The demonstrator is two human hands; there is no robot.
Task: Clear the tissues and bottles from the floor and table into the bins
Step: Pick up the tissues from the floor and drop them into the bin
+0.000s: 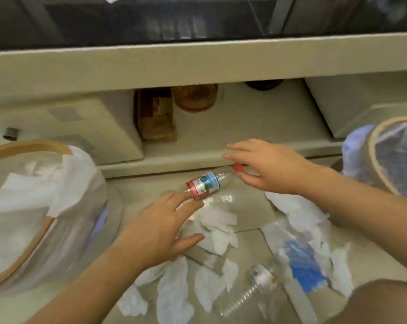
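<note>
From the head view, a person is crouching over a pale tiled floor [244, 206] strewn with litter. A small clear plastic bottle with a red cap and a red, white and blue label [203, 185] is lying on its side on the floor, close against the lower edge of a beige shelf unit [165, 164]. The right hand [265, 167] is reaching to the capped end, its fingers stretched out over the red cap and the thumb underneath; its grip is narrow, but I cannot tell whether it is actually pinching the cap. The left hand [160, 230] is hovering with a wide, relaxed grip, fingertips touching the bottle's base end, thumb spread over a crumpled white tissue [217, 226].

More white tissues [174, 291] are lying near the bottom edge, beside a ribbed clear bottle [251, 293] on its side. A clear bag with blue print [300, 260] and another tissue pile [293, 209] are crowding the floor to the right.

A round bin with a tan rim and clear liner [17, 150], holding tissues, is standing at the left edge. A second lined bin [382, 146] is standing at the right edge. The bare floor between them is narrow.
</note>
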